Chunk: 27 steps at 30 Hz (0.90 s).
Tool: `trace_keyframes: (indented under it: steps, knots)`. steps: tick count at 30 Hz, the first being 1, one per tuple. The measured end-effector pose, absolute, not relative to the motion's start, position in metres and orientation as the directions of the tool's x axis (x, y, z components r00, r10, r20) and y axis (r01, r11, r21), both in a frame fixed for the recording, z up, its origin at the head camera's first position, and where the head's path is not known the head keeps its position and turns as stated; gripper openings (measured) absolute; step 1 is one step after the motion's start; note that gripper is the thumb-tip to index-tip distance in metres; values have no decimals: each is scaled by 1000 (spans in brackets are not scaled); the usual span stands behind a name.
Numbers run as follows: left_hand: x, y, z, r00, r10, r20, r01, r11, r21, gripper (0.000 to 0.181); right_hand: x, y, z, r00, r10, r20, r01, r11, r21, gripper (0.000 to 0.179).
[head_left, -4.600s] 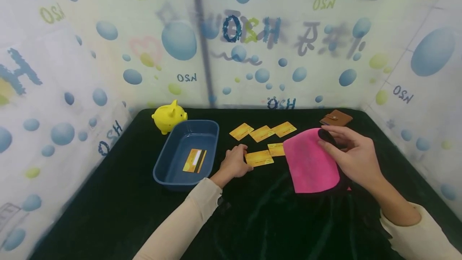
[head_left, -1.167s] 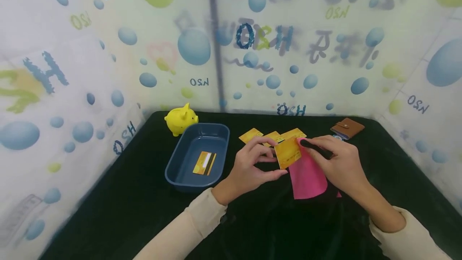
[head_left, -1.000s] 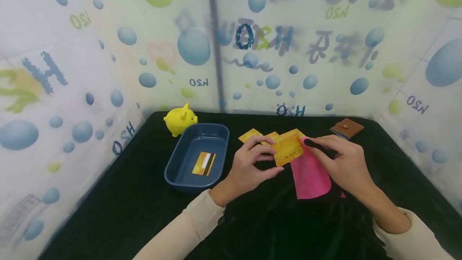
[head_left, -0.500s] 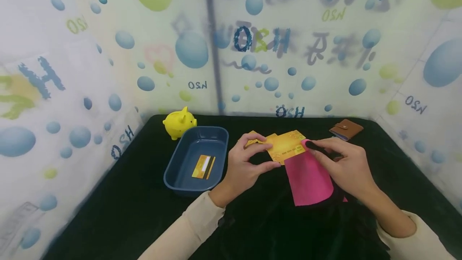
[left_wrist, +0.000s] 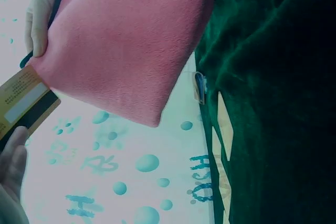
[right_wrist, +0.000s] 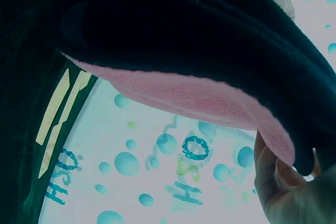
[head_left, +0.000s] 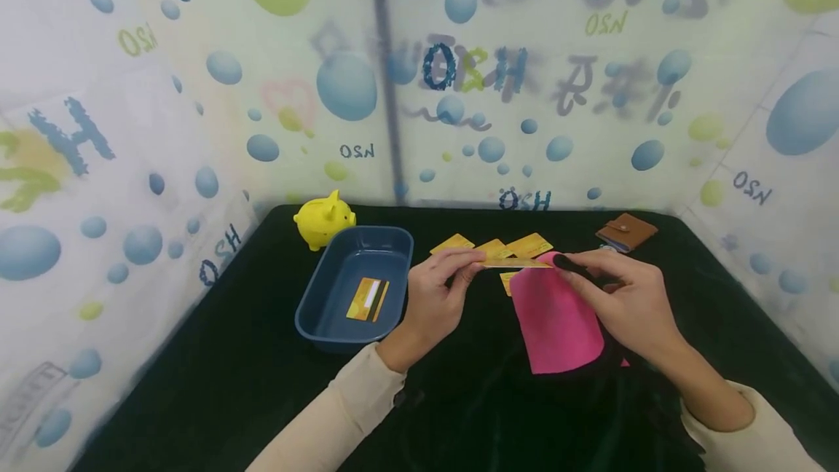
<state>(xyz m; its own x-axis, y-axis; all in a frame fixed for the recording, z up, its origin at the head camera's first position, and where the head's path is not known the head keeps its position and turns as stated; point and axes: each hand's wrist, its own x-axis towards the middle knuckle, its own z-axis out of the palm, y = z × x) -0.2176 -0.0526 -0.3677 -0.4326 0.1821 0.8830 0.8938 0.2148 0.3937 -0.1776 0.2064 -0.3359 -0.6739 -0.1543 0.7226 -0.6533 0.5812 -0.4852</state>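
Note:
My left hand (head_left: 435,304) pinches a yellow bank card (head_left: 514,264) by its left end, above the table. From the head the card appears nearly edge-on; the left wrist view shows its striped back (left_wrist: 26,100). In my right hand (head_left: 632,304) is a pink cloth (head_left: 557,323) with a black edge, gripped between thumb and fingers. The cloth's upper corner meets the card's right end and the rest hangs down. Behind the hands lie three yellow cards (head_left: 529,245) in a row. Another card (head_left: 506,282) is partly hidden by the cloth.
Left of my hands stands a blue tray (head_left: 303,312) holding one card (head_left: 367,299) with its striped back up. A yellow piggy bank (head_left: 323,221) is behind it. At the back right lies a brown wallet (head_left: 627,230). Dark green fabric (head_left: 472,414) covers the table.
My left hand has lifted the card from the table to the cloth. Over the last half second it has turned the card from face-on to nearly edge-on. My right hand keeps holding the cloth.

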Motion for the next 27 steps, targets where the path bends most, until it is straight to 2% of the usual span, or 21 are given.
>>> trace_keyframes:
  steps: [4, 8, 12, 16, 18, 23, 27]
  knots:
    - [-217, -52, -367, -471, 193, 860, 872, 247, 422, 16, -174, 208, -336, -688, -145, 711, -638, 587, -497, 35]
    - [-216, -51, -369, -509, 225, 831, 859, 192, 475, 19, -173, 207, -337, -702, -142, 698, -630, 581, -515, 34]
    - [-215, -50, -370, -504, 282, 817, 863, 114, 493, 23, -175, 207, -336, -710, -142, 690, -627, 573, -528, 33]
    - [-213, -51, -370, -500, 303, 812, 866, 141, 481, 20, -178, 209, -336, -708, -131, 694, -621, 583, -524, 32]
    - [-213, -51, -370, -520, 309, 796, 853, 148, 500, 20, -178, 211, -335, -702, -123, 701, -620, 589, -518, 33]
    - [-211, -52, -372, -621, 325, 713, 776, 126, 618, 20, -177, 216, -336, -700, -110, 706, -622, 580, -526, 35]
    - [-211, -53, -374, -639, 366, 676, 749, 99, 655, 29, -176, 218, -335, -710, -96, 697, -609, 580, -541, 35]
